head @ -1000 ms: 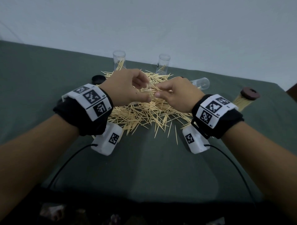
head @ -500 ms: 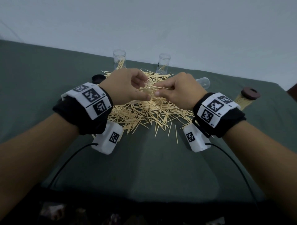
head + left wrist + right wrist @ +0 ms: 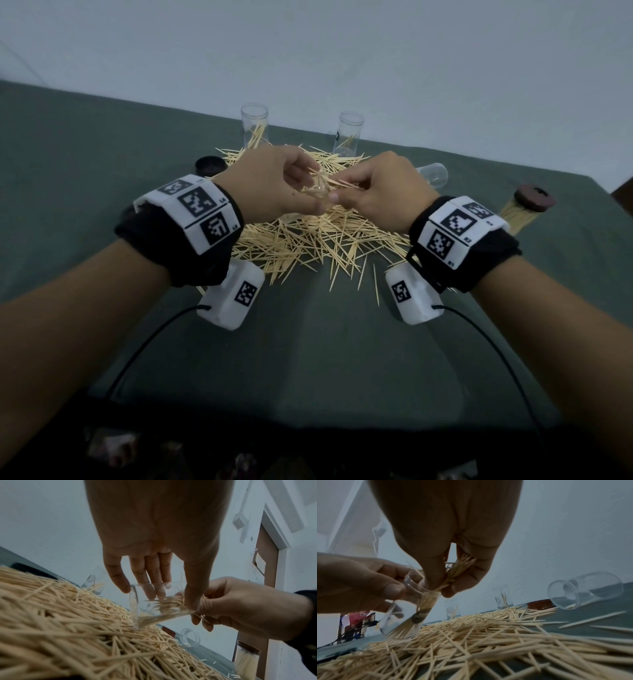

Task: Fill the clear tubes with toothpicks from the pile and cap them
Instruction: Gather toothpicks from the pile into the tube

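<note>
One tube [image 3: 406,605] gripped tilted in left hand [image 3: 270,192] just above pile [image 3: 308,240], bundle [image 3: 453,573] pinched in right hand [image 3: 380,195] and half inside the mouth: filling step; next, probably release the bundle, then cap.

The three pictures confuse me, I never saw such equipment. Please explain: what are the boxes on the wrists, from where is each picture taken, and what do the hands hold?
No machine here: a person wears cameras. The head view looks down from the forehead; the other two look along each hand from the white wrist boxes.

The left hand holds a tilted clear tube. The right hand pinches a toothpick bundle and feeds it into the tube's mouth.

On the green cloth lies the toothpick pile, two upright tubes, one empty tube lying down, and a filled, capped tube.
</note>
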Demonstrator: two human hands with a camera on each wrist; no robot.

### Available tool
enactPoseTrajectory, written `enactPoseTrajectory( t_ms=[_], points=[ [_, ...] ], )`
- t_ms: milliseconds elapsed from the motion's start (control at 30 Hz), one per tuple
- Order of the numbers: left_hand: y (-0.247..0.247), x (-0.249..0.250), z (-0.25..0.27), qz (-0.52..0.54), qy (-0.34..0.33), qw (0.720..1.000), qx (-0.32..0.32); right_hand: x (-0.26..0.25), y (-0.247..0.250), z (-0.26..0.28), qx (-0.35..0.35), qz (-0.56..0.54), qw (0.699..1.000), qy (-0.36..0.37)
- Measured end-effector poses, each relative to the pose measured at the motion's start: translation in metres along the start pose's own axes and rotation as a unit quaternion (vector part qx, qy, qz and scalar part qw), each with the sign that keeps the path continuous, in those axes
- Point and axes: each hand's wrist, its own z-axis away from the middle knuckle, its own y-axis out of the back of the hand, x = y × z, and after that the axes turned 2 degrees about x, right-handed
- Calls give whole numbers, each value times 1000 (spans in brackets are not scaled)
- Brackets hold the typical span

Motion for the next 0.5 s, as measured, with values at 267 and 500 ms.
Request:
enactPoseTrajectory(
  t_ms=[267, 500],
  points=[
    [0, -3, -2, -8, 13, 1000, 12, 1, -4, 1, -31, -6, 999, 7],
    [2, -5, -2, -5, 20, 1000, 14, 0, 0, 1, -4, 19, 1000, -13]
  ],
)
